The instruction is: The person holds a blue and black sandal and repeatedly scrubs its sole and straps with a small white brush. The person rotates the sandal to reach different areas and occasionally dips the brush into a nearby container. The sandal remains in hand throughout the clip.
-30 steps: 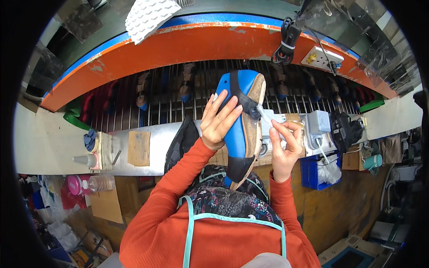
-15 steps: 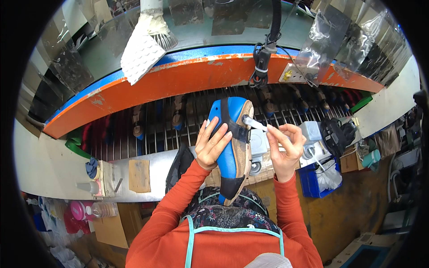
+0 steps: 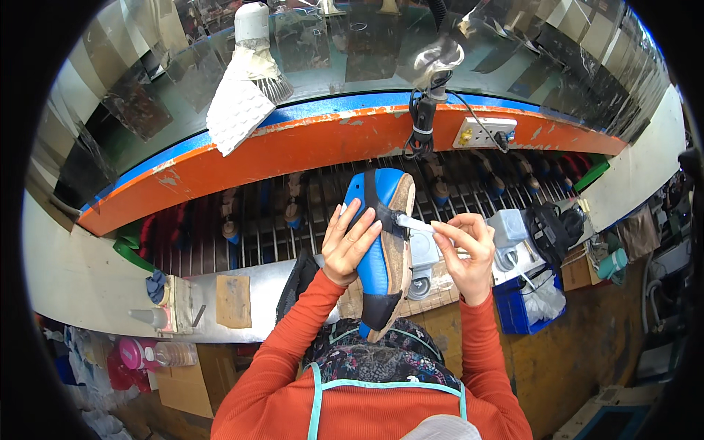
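Note:
My left hand [image 3: 348, 248] is wrapped round a blue shoe last [image 3: 373, 268], fingers across its side. The last lies tilted on its side, with a brown cork-like sole [image 3: 400, 277] turned to the right. A black strap [image 3: 372, 192] crosses its upper part, and a black piece [image 3: 380, 309] covers the lower end. Between the fingertips of my right hand [image 3: 469, 253] is a slim brush [image 3: 416, 224] with a whitish handle. Its dark tip touches the black strap's end, by the edge of the sole.
Beyond the last runs a rack of metal rods [image 3: 253, 242] carrying several more lasts, under an orange beam [image 3: 220, 167]. Grey containers [image 3: 507, 227] stand on the ledge at right, above a blue bin [image 3: 513, 312]. A lamp [image 3: 253, 81] and a bundled cable [image 3: 422, 121] hang overhead.
The brush tip has moved from the cork-like sole down to the strap's end, and my right hand has lowered slightly with it. My left hand keeps its hold. The whole view has shifted a little.

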The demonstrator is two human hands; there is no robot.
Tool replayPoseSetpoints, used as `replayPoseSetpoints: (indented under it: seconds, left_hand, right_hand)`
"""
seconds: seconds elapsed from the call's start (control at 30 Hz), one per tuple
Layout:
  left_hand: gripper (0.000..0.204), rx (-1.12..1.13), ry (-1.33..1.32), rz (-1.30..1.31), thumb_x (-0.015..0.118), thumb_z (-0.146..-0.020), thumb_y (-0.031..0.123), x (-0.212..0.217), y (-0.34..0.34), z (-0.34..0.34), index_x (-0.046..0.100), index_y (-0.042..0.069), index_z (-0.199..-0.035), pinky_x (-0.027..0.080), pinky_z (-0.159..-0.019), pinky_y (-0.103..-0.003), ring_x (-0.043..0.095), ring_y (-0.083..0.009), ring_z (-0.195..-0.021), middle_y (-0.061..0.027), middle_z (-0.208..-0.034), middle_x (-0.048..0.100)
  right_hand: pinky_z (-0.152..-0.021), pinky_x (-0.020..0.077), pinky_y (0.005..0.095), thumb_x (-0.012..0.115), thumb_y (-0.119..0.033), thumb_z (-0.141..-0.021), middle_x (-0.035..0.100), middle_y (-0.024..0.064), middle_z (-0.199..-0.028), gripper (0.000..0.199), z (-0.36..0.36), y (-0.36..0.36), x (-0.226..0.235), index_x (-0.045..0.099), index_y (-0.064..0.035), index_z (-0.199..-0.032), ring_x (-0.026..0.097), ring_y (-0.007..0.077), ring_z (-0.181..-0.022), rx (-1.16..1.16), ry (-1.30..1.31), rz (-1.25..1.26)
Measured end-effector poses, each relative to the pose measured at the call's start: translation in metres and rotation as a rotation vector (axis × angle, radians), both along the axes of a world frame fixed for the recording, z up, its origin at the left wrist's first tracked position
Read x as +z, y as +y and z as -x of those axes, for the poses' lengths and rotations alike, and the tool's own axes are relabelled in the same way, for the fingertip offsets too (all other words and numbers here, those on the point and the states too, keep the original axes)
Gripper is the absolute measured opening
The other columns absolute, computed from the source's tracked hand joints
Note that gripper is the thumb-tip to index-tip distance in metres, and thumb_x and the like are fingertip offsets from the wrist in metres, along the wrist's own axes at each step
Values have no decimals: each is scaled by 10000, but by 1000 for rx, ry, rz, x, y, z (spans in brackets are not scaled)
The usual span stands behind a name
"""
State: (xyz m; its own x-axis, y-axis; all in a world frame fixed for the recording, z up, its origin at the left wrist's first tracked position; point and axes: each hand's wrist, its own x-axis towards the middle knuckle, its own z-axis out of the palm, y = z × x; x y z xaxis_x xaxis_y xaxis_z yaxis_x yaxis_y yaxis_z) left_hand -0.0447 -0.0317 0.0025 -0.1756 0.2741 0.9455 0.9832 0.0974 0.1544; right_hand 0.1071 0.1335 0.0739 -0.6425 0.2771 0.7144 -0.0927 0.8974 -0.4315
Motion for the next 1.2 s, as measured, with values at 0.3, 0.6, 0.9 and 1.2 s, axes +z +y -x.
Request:
replayPoseSetpoints:
  seconds: [0.3,0.6,0.9,1.2]
  left_hand:
    - [323,-13,-40,-3,679,-790,82,2,2,-4,693,102,-1112,412,-1032,-517,579,-357,-1195,-116,-1212,658]
    - [304,-24,30,28,681,-798,102,-1,-1,-2,673,36,-1095,417,-1023,-535,586,-403,-1173,-181,-1179,658]
    - [329,-31,-29,0,696,-775,86,-1,-3,-5,690,111,-1103,417,-1029,-521,577,-350,-1200,-107,-1222,655]
    - [330,-30,-19,-2,702,-778,98,-2,-4,-7,692,113,-1108,434,-1015,-520,581,-349,-1194,-109,-1210,660]
  right_hand:
    - [-767,328,296,773,-147,-774,595,15,-962,221,4,4,-9,759,-168,-994,510,113,-670,-62,112,112]
    - [-771,323,300,763,-149,-781,600,10,-941,209,-3,1,-14,758,-163,-989,509,115,-687,-30,17,84]
    - [-753,330,286,776,-121,-766,596,10,-935,224,3,-2,-12,758,-142,-988,517,110,-678,-83,122,116]
    - [-763,333,290,769,-141,-781,594,9,-952,204,-2,-4,-16,758,-155,-985,512,111,-672,-111,126,93]
